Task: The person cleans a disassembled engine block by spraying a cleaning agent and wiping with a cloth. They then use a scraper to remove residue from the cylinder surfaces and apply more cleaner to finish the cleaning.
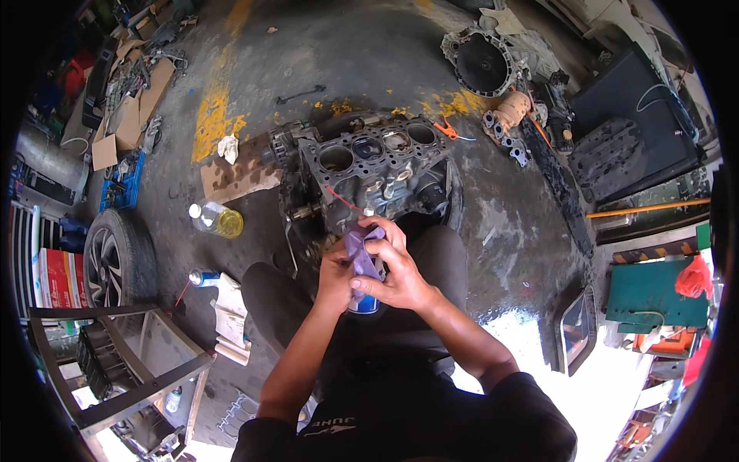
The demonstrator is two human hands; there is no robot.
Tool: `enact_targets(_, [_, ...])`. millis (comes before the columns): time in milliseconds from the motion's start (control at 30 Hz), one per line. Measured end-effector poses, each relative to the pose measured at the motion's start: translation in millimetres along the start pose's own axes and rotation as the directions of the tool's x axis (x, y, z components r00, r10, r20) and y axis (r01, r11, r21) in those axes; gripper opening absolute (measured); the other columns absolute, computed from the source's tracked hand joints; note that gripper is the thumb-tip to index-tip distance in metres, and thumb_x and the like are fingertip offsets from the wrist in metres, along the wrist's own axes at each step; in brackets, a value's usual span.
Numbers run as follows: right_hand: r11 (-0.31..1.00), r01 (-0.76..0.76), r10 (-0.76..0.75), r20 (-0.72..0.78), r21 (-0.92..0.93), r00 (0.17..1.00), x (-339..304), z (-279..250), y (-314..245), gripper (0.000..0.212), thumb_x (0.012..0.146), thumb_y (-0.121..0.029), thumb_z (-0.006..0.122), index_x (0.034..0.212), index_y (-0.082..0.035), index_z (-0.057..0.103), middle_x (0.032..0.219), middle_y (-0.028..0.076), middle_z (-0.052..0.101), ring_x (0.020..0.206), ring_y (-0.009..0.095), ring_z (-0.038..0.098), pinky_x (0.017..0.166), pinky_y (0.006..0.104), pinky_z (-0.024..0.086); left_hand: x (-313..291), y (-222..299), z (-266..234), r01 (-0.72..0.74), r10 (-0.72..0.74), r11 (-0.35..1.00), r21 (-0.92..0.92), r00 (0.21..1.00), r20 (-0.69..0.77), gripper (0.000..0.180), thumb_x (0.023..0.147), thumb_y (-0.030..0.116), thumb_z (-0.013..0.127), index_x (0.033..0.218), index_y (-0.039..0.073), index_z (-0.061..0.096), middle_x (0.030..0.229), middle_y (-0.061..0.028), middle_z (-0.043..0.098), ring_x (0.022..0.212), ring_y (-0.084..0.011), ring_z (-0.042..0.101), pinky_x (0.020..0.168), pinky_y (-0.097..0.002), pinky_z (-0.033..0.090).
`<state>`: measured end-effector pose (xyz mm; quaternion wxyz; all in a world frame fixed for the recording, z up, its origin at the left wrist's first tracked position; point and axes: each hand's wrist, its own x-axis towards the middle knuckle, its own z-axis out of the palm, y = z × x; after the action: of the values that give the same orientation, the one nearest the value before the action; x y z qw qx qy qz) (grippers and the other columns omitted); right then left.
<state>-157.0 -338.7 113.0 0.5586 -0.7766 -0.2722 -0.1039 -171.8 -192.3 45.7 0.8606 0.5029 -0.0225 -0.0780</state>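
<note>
Close in front of my body, both hands are closed around a blue spray can [364,306] and a crumpled purple cloth [357,242] laid against it. My left hand [335,279] grips the can's left side, its fingers partly hidden behind the cloth. My right hand [397,271] has its thumb and fingers closed on the cloth from the right. From the can's white nozzle [369,213] a thin red straw [343,198] points up and left to the engine block [377,171]. The block stands on the floor just beyond my hands, several cylinder bores facing up.
Left of the block are stained cardboard [240,176], a bottle of yellow liquid [228,223], another spray can [203,278] and a wheel [123,258]. A metal frame [142,385] stands lower left. Far right lie a round gearbox housing [481,63] and an orange-handled tool [446,131].
</note>
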Motion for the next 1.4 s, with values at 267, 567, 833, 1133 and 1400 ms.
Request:
enact_targets(267, [0.891, -0.178, 0.323, -0.306, 0.418, 0.896, 19, -24, 9, 0.014, 0.098, -0.011, 0.064, 0.108, -0.003, 0.058, 0.106, 0.018, 0.064, 0.106, 0.025, 0.065, 0.092, 0.0416, 0.051, -27, 45, -17, -0.111, 0.041, 0.918, 0.380, 0.981, 0.189, 0.043, 0.095, 0.011, 0.067, 0.136, 0.003, 0.060, 0.151, -0.0174, 0.042, 0.140, -0.0289, 0.041, 0.116, -0.0387, 0.030])
enact_targets(567, [0.859, -0.240, 0.197, -0.141, -0.452, 0.970, 145, -61, 153, 0.017, 0.092, -0.013, 0.066, 0.108, -0.013, 0.071, 0.111, 0.016, 0.063, 0.112, 0.035, 0.058, 0.095, 0.0383, 0.049, -52, 45, -20, -0.108, 0.143, 0.988, 0.114, 0.924, -0.355, 0.103, 0.072, -0.004, 0.080, 0.157, 0.007, 0.022, 0.130, -0.0117, 0.057, 0.112, -0.0224, 0.062, 0.098, -0.0378, 0.050])
enact_targets(833, [0.626, -0.304, 0.446, 0.010, -0.718, 0.895, 166, -25, 196, 0.023, 0.092, -0.032, 0.065, 0.113, -0.027, 0.073, 0.137, 0.008, 0.050, 0.127, 0.034, 0.049, 0.102, 0.0664, 0.035, -23, 34, -112, -0.099, 0.406, 0.884, 0.456, 0.645, -0.647, 0.088, 0.071, -0.003, 0.081, 0.147, 0.002, 0.037, 0.124, -0.0109, 0.057, 0.109, -0.0213, 0.058, 0.101, -0.0353, 0.045])
enact_targets(1133, [0.533, -0.199, 0.291, -0.043, -0.823, 0.956, 151, 0, 190, 0.031, 0.088, -0.017, 0.062, 0.117, -0.023, 0.070, 0.114, 0.014, 0.063, 0.110, 0.039, 0.062, 0.094, 0.0564, 0.048, 87, 5, -192, -0.186, 0.337, 0.941, 0.282, 0.554, -0.761, 0.075, 0.073, -0.002, 0.079, 0.139, 0.001, 0.044, 0.112, -0.0090, 0.061, 0.098, -0.0186, 0.062, 0.089, -0.0338, 0.051])
enact_targets(1400, [0.619, 0.112, 0.126, 0.238, -0.778, 0.963, 164, -23, 212, 0.041, 0.071, 0.003, 0.063, 0.106, -0.015, 0.075, 0.112, 0.010, 0.062, 0.111, 0.035, 0.059, 0.093, 0.0478, 0.050, 120, -15, -193, -0.180, 0.200, 0.977, 0.111, 0.625, -0.755, 0.071, 0.073, -0.002, 0.079, 0.135, 0.002, 0.045, 0.104, -0.0077, 0.064, 0.091, -0.0181, 0.064, 0.084, -0.0338, 0.053])
